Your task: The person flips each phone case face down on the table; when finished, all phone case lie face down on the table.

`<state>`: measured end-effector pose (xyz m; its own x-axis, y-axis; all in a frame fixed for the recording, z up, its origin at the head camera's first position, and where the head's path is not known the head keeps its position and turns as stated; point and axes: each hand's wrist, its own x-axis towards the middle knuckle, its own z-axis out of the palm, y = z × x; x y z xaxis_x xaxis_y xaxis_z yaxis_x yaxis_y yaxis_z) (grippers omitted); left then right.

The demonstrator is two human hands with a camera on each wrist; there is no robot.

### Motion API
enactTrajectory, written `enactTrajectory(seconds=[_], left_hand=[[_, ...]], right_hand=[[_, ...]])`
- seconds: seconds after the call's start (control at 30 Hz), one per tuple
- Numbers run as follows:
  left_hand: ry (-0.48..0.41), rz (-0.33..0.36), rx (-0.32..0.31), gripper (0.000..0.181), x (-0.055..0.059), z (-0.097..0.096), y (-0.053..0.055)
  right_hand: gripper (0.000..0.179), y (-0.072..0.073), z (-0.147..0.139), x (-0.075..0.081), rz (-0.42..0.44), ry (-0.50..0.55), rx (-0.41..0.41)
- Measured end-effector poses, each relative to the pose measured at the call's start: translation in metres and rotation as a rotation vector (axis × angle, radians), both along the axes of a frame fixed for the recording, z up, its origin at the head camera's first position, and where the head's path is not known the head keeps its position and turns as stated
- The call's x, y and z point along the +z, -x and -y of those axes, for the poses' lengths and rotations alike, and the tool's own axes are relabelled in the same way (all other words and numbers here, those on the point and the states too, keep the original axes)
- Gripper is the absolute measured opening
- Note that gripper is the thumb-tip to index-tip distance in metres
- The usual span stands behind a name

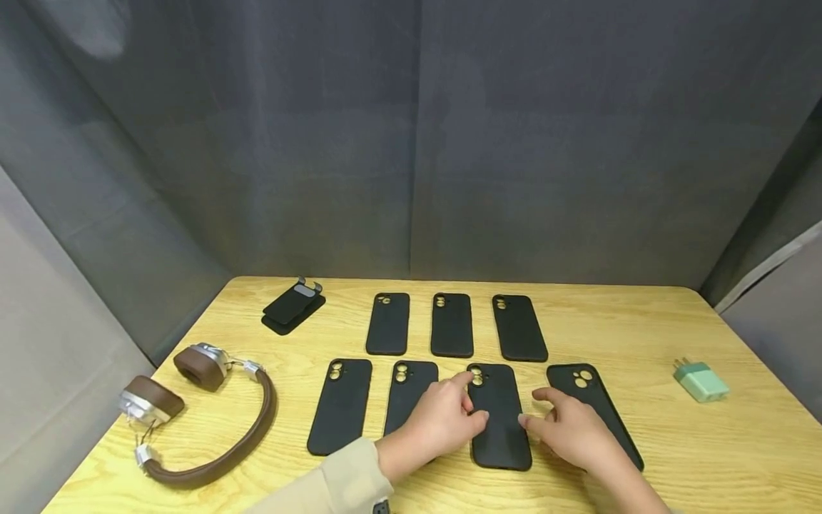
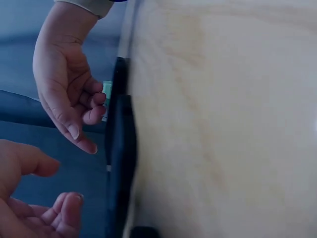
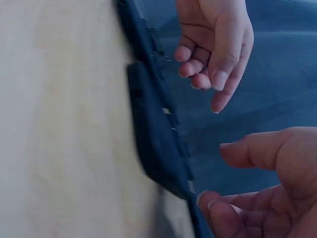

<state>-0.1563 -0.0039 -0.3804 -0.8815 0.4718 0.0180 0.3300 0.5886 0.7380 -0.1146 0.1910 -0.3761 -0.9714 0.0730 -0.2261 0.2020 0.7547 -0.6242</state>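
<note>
My left hand is over the left side of a black phone case, third in the front row, its index finger near the camera cutouts. Beyond that case's right edge is my right hand, thumb and index finger spread, partly covering another phone case whose raised rim shows. In the right wrist view both my right hand and left hand appear apart from the cases, holding nothing. A second front-row case is partly hidden by my left hand; the leftmost case lies uncovered.
Behind is a row of three black phone cases. Brown headphones lie at the left, with a black folding stand farther back. A green plug adapter sits at the right. A grey curtain hangs behind the wooden table.
</note>
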Motion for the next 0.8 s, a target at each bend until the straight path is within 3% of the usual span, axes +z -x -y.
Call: enactTrajectory(seconds=[0.17,0.4,0.53,0.8], left_hand=[[-0.093,-0.024,-0.063,0.047,0.010,-0.007,-0.003],[-0.070,-0.087,-0.141,0.043,0.011,-0.031,-0.004],[-0.084,-0.041,-0.148,0.043,0.010,-0.049,-0.004],[-0.047,0.068,-0.084,0.044,0.007,-0.080,-0.005]], right_hand=[[0.062,-0.005,-0.016,0.014,-0.027,0.047,-0.013],[0.067,-0.010,-0.042,0.023,-0.017,0.044,-0.021],[0.069,-0.011,-0.056,0.024,0.000,0.017,-0.029],[0.073,-0.010,-0.083,0.022,0.041,-0.038,-0.065]])
